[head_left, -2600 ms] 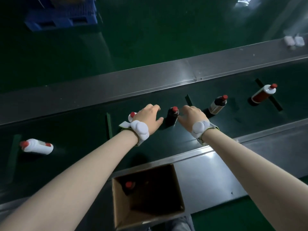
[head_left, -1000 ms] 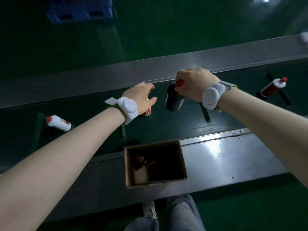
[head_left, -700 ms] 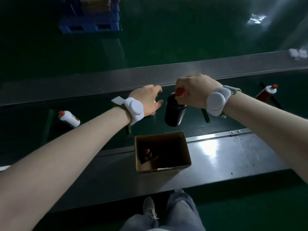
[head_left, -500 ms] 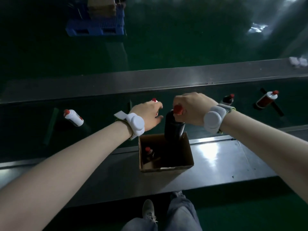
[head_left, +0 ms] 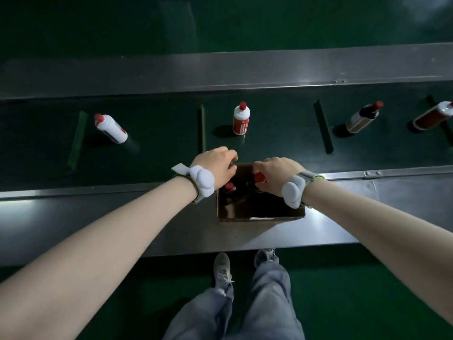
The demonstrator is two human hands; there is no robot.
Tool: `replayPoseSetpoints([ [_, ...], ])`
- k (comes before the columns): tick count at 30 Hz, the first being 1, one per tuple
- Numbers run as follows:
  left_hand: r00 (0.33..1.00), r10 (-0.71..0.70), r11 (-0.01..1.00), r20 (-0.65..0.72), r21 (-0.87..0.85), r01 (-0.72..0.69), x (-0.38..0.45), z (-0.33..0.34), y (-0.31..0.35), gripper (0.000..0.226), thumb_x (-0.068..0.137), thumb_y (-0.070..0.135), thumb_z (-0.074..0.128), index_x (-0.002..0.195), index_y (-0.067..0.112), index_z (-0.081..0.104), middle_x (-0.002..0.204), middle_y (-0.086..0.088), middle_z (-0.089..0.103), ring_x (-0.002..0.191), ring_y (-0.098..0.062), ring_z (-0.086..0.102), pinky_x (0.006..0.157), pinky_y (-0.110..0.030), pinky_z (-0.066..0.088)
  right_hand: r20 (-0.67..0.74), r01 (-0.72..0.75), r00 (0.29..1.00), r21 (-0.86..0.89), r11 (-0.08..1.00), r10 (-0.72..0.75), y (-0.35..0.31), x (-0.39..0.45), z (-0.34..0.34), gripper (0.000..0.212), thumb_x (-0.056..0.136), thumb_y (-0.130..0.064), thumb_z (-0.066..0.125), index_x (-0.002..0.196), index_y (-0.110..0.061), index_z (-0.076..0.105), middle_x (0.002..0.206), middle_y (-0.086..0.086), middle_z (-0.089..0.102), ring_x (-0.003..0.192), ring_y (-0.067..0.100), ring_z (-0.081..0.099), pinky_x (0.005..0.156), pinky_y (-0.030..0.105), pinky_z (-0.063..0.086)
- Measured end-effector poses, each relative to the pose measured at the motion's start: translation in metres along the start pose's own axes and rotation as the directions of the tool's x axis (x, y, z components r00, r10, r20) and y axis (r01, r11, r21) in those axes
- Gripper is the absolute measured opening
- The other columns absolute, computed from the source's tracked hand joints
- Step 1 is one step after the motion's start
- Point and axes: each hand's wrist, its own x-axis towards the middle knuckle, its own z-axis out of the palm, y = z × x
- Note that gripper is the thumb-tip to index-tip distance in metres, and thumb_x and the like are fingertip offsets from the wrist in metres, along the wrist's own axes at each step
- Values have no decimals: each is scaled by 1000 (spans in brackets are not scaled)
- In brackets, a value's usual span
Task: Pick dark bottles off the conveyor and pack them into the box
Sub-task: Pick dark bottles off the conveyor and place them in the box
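Note:
My right hand (head_left: 274,175) grips the red-capped neck of a dark bottle (head_left: 252,186) that is lowered inside the open cardboard box (head_left: 259,215) on the near steel ledge. Another dark bottle (head_left: 229,188) with a red cap stands in the box's left side. My left hand (head_left: 217,165) rests at the box's far left corner, fingers curled on the rim, holding no bottle. On the green conveyor (head_left: 157,153) a dark bottle with a pale label (head_left: 362,117) stands to the right.
Two white bottles (head_left: 111,128) (head_left: 241,119) stand on the belt, left and centre. A red-brown bottle with a white shoulder (head_left: 432,116) is at the far right. Dark cleats (head_left: 323,126) cross the belt. My legs and shoes (head_left: 221,271) are below the ledge.
My right hand carried the dark bottle off the belt and lowered it into the box. My left hand came back from the belt to the box's corner. The bottles on the belt shifted left.

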Motion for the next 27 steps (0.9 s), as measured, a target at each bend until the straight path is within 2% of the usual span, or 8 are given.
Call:
replayPoseSetpoints([
  [4,997,-12,997,-74,-74,7,-3,18,-13,24,106,31,51,122,23,68,116,4,66,99,-22,66,75,-39,57,76,-7,997,-40,999,10,1,29,46,21,102,-33,59,118,-19,60,107,7,71,92,35,73,66,38,53],
  [8,996,-24,996,-83,-84,17,-5,20,-21,22,106,29,50,118,23,67,113,4,65,95,-22,65,74,-39,57,120,-19,992,-94,995,30,1,45,71,24,99,-25,64,122,-17,59,109,9,69,93,37,73,68,42,58],
  [9,996,-30,996,-82,-81,24,-5,21,-24,23,106,29,49,119,23,67,113,4,65,95,-22,65,75,-39,57,141,-16,989,-119,993,33,0,50,76,30,95,-22,69,123,-17,59,108,9,69,92,37,73,69,43,60],
  [11,996,-43,996,-79,-78,36,-5,23,-29,24,106,29,49,119,24,67,114,5,66,96,-22,65,75,-38,56,187,15,982,-169,986,17,-3,58,88,56,77,-14,85,125,-17,57,109,9,68,93,36,74,69,43,61],
  [13,996,-47,996,-79,-79,40,-5,28,-33,24,106,28,48,120,24,68,114,5,66,96,-21,65,74,-36,55,210,51,978,-202,978,-8,-3,65,99,72,68,-10,89,132,-17,56,112,10,68,97,36,74,71,44,62],
  [16,996,-55,996,-66,-68,50,-7,34,-35,25,106,27,48,121,25,68,116,5,66,99,-21,65,74,-36,55,202,46,979,-195,980,-6,-2,73,110,60,87,-11,74,143,-16,54,120,13,68,105,37,73,80,45,62],
  [21,998,-55,998,-29,-40,54,-8,35,-35,27,107,27,47,124,24,68,120,4,67,104,-22,65,78,-38,56,246,-5,968,-164,986,46,5,68,115,75,77,-7,81,146,-20,54,127,13,66,108,38,72,76,42,60],
  [27,998,-53,999,-29,5,53,-5,18,-22,26,106,28,46,120,24,68,119,5,67,102,-22,66,78,-38,57,225,-71,971,-31,997,76,8,57,96,45,89,-10,73,131,-21,64,121,10,69,106,38,72,85,48,63],
])
